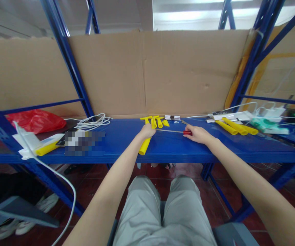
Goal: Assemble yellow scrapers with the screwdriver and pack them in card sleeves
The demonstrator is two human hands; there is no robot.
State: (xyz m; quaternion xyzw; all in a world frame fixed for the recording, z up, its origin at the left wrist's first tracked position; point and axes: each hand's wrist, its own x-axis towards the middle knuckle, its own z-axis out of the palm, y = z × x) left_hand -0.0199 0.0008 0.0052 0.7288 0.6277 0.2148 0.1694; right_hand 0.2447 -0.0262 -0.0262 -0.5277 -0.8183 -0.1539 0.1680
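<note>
My left hand [148,130] is closed around a yellow plastic tube-shaped handle [144,147], whose wide end points toward me over the front of the blue table. In my right hand [198,133] is a red-handled screwdriver [171,131]. Its long thin shaft points left and reaches the yellow handle near my left fingers; whether the tip touches a screw cannot be made out. Just beyond the hands lie several smaller yellow parts [159,122], some T-shaped. Beside them are a black-and-white bundle [172,117] and some tiny light-coloured pieces [176,122].
At right, yellow tubes [226,127] lie near white packaging, cables and a green item [265,125]. On the left are coiled white cable [96,120], a red plastic bag [36,121] and another yellow tube [47,148]. Cardboard [111,75] and blue posts [72,65] stand behind.
</note>
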